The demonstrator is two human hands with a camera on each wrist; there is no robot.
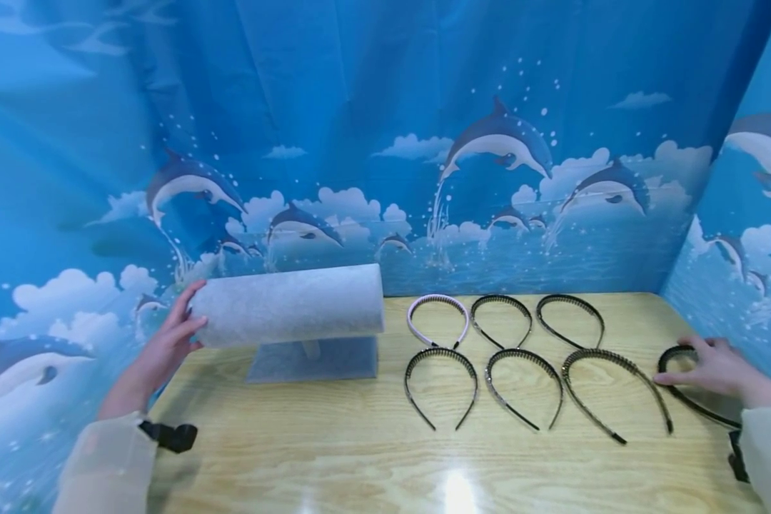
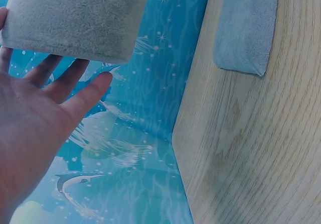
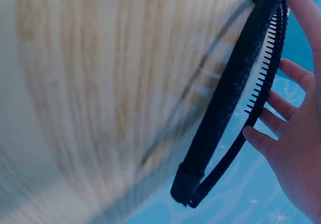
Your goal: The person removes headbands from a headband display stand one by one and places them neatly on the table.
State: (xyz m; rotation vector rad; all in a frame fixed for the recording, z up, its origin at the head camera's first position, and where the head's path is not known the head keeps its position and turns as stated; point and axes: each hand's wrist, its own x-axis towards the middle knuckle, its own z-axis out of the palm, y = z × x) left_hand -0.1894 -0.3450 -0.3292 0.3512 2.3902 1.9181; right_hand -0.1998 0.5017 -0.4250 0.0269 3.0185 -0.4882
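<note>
In the head view my left hand (image 1: 167, 339) touches the left end of a grey plush roll (image 1: 289, 303) on a stand. The left wrist view has its fingers (image 2: 85, 91) reaching out fairly straight beside the end of the roll (image 2: 75, 20). At the far right my right hand (image 1: 713, 368) grips a black headband (image 1: 700, 407). Close up in the right wrist view, that headband (image 3: 225, 93) has comb teeth along its inner side, with my fingers (image 3: 283, 106) along its outer edge.
Two rows of headbands lie on the wooden table (image 1: 283, 442) left of my right hand: a lilac one (image 1: 414, 321) at the back, the others dark, such as the front one (image 1: 472, 375). The stand's base (image 1: 321, 360) rests on the table. A dolphin-print curtain (image 1: 360, 143) borders the back and sides.
</note>
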